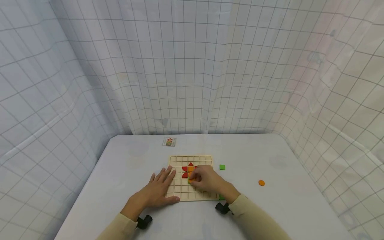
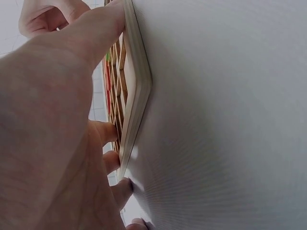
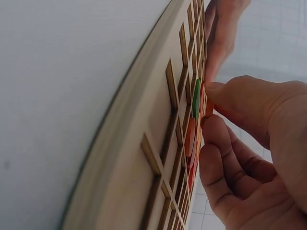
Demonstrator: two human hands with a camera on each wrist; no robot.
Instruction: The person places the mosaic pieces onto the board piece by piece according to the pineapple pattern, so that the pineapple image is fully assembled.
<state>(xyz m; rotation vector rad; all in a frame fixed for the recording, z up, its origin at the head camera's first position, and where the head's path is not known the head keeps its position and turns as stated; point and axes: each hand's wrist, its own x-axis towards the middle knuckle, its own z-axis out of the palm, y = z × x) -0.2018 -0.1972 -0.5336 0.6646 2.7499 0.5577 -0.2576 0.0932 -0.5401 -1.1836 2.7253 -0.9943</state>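
A pale wooden grid board (image 1: 177, 190) lies on the white table. Red pieces (image 1: 184, 175), an orange square (image 1: 190, 169) and a green piece (image 3: 196, 98) are set in its cells. My left hand (image 1: 157, 191) rests with spread fingers along the board's left side, the thumb at its near edge. Over the middle of the board, my right hand (image 1: 207, 179) pinches a small orange piece (image 3: 209, 106) between thumb and index finger, close to the green piece. The held piece's full shape is hidden by the fingers.
To the board's right lie a green square (image 1: 222, 167) and, farther out, an orange disc (image 1: 261, 183). Another green piece (image 1: 221, 197) shows partly under the right wrist. A small picture card (image 1: 169, 142) lies behind the board. Gridded white curtains (image 1: 186, 83) surround the table.
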